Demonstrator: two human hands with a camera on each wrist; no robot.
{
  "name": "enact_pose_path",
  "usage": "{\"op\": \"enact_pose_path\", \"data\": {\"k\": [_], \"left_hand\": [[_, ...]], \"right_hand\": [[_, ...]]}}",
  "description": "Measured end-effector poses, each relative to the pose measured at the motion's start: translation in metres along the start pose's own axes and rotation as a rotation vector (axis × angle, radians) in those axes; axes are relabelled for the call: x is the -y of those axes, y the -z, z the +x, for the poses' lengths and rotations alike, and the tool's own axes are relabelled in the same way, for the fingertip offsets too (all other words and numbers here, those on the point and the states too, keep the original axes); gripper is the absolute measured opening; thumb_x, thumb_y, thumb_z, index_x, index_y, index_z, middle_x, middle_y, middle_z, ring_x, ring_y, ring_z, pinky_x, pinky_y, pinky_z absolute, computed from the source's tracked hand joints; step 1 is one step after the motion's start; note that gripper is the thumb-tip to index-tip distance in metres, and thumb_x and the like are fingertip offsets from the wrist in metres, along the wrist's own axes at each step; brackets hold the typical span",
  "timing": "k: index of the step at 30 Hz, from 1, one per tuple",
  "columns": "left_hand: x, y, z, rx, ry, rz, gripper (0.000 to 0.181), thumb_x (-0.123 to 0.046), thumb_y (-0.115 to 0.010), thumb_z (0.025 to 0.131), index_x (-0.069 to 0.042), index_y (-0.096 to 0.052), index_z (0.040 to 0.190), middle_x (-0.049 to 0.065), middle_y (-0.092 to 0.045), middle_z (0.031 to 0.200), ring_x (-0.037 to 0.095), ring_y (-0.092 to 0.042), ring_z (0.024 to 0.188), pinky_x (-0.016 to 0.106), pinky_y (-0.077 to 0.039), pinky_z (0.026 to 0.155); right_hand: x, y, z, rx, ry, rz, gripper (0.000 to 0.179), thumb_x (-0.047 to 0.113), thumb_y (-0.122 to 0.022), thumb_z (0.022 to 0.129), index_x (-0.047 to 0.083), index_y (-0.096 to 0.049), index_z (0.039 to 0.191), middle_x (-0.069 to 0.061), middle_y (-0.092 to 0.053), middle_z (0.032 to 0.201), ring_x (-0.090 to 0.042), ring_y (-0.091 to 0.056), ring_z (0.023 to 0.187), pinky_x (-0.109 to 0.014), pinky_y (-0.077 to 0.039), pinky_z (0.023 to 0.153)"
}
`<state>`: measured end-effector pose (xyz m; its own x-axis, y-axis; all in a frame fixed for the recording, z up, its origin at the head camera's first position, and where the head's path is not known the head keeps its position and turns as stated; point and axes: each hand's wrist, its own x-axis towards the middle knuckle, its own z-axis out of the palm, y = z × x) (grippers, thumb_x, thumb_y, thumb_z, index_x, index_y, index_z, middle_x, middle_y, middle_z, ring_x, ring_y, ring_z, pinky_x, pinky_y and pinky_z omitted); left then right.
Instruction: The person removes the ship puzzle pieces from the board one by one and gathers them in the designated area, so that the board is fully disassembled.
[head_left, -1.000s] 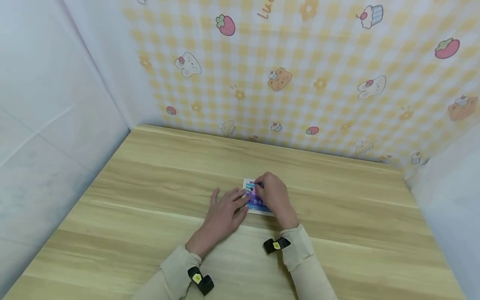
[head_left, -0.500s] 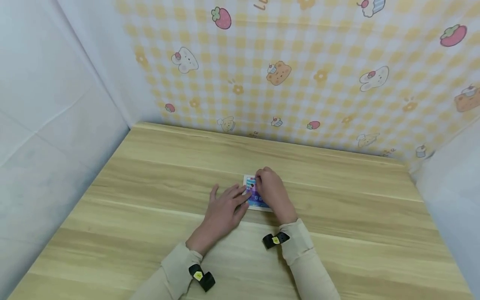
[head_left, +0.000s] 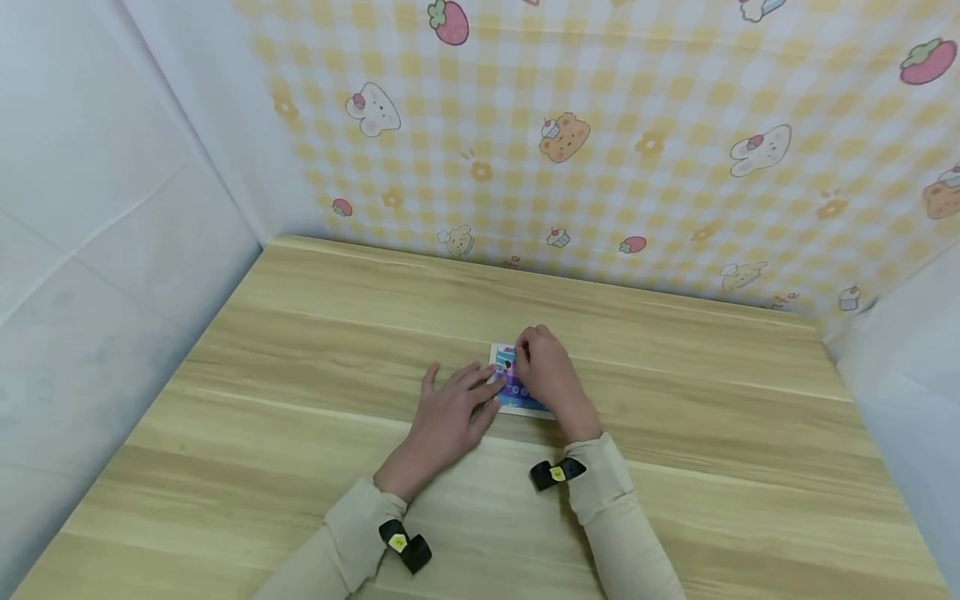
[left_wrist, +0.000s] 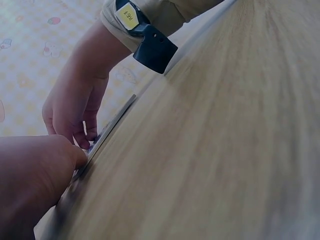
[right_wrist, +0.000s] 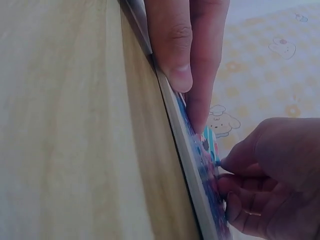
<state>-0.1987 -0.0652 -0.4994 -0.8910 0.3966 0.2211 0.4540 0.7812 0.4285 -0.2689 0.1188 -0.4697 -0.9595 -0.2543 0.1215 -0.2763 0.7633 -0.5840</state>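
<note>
Right hand [head_left: 551,375] has edged slightly far over the card [head_left: 519,402]; curled fingers, grip unclear; left hand [head_left: 446,418], fingers spread, touches its left side.

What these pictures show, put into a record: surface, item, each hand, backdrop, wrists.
surface: wood-grain table
item: flat, colourful, pale-edged picture board, lying on the table
left hand: fingers spread, resting on the board's left part
right hand: fingers curled at the board; whether they pinch anything is unclear
backdrop: yellow-and-white checked, cartoon-printed
wrists: beige sleeves, black straps
</note>
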Motion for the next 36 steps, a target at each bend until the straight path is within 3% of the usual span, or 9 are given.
{"op": "enact_pose_path", "data": {"k": [12,18,24,36], "left_hand": [[-0.0007,0.0031,0.0036,0.033,0.01,-0.001,0.038,-0.037,-0.053,0.108,-0.024,-0.064,0.142,-0.001,-0.054,0.154,0.026,-0.042,0.148,0.071,-0.01,0.119],[0.0004,0.0033,0.0043,0.033,0.006,-0.005,0.039,-0.038,-0.053,0.108,-0.023,-0.064,0.142,-0.001,-0.055,0.153,0.025,-0.042,0.148,0.072,-0.011,0.119],[0.0015,0.0014,0.0037,0.028,0.01,0.01,0.039,-0.037,-0.053,0.108,-0.024,-0.064,0.142,-0.001,-0.055,0.153,0.025,-0.042,0.148,0.071,-0.011,0.119],[0.0001,0.0003,0.0015,0.025,0.019,-0.009,0.039,-0.037,-0.053,0.108,-0.023,-0.064,0.143,-0.001,-0.054,0.154,0.026,-0.042,0.148,0.071,-0.01,0.119]], "right_hand": [[-0.0106,0.0034,0.0018,-0.028,-0.035,0.113,0.008,0.009,-0.069,0.095,0.002,-0.072,0.098,-0.011,-0.069,0.093,-0.021,-0.059,0.072,-0.033,-0.051,0.062],[-0.0093,0.0048,0.0029,0.003,-0.014,0.081,0.02,0.007,-0.072,0.095,-0.002,-0.077,0.111,-0.014,-0.072,0.106,-0.025,-0.066,0.084,-0.039,-0.058,0.075],[-0.0051,0.0056,0.003,0.029,0.004,0.04,0.016,0.005,-0.071,0.095,-0.002,-0.08,0.106,-0.015,-0.071,0.105,-0.029,-0.068,0.094,-0.045,-0.059,0.085],[-0.0027,0.0023,0.0035,0.043,-0.011,0.01,0.014,0.005,-0.064,0.099,0.0,-0.076,0.096,-0.013,-0.066,0.099,-0.025,-0.059,0.085,-0.041,-0.054,0.079]]}}
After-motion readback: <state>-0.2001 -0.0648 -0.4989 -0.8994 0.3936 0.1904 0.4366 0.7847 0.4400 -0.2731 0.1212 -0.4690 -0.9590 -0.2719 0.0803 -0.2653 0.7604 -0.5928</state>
